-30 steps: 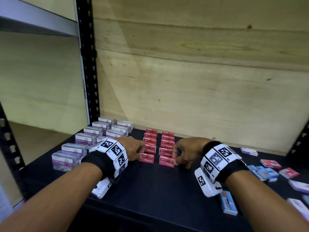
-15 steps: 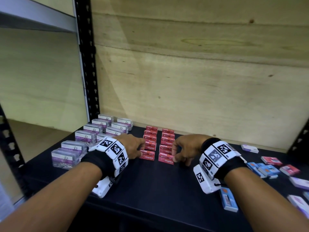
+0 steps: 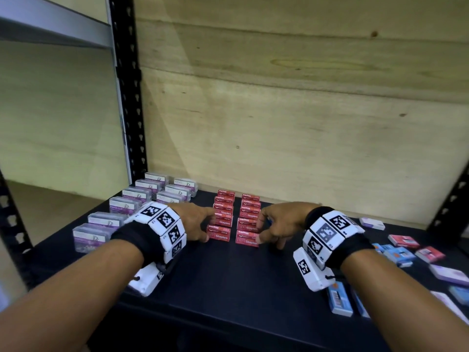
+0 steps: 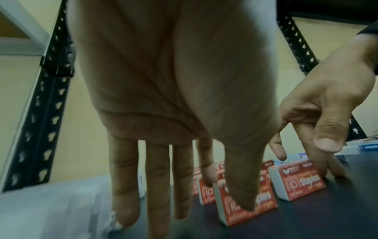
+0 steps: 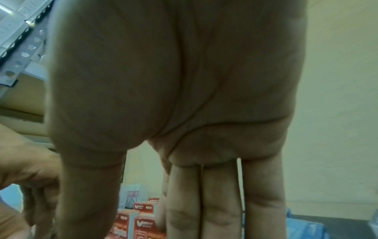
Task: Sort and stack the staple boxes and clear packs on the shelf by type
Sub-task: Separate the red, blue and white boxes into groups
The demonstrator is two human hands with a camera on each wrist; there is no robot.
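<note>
My left hand and right hand, fingers straight and holding nothing, press the red staple boxes into neat rows.

L fingers beside staple boxes

Looks like a stockroom or shop storage bay: a black slotted-steel upright carries a dark shelf backed by bare plywood, with stationery stock ranked in rows, red staple boxes and clear packs.
</note>
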